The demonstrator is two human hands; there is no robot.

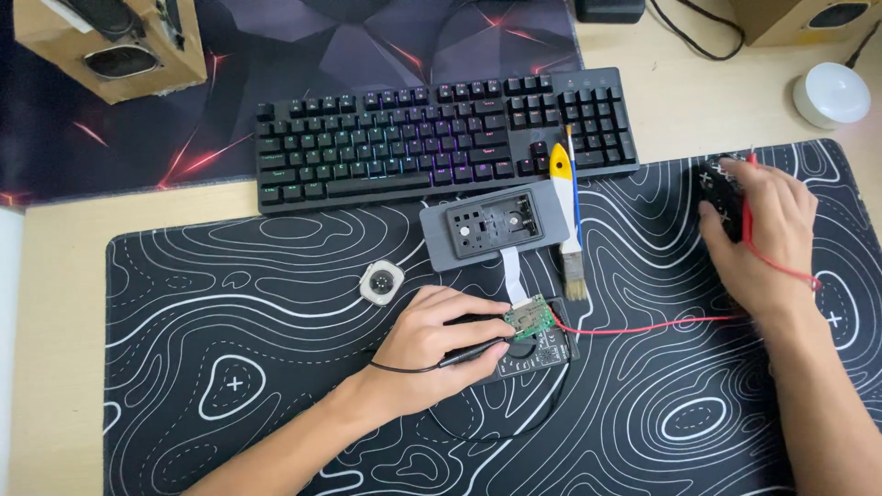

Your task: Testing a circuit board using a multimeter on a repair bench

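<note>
The small green circuit board (530, 319) sits a little right of the desk mat's middle, propped on a dark part (537, 354) beneath it, with a white ribbon cable (513, 276) running up to the grey housing (494, 225) that lies at the mat's top edge, just below the keyboard (441, 138). I see my left hand (432, 344) curled beside the board, fingers pinched together on a black probe (473, 354) whose tip meets the board's lower left edge. My right hand (767, 234) is well apart, near the mat's right edge, fingers closed around a black device (721, 188) and the red lead (746, 216); I cannot tell which control it touches.

My worry is the probe tip. The board looks lightly supported, so pressure from the pinch could tip it or skid the tip across neighbouring contacts and short them. The ribbon is bent and taut-looking; a nudge to the board could tug it from the housing. The red wire (643, 326) stretches from the board toward my right hand, so moving that hand could drag the board. The black wire (496, 427) loops under my left wrist and could snag. A brush (574, 262) and a yellow-handled tool (559, 165) lie just right of the housing, and a round part (381, 282) sits to the left.
</note>
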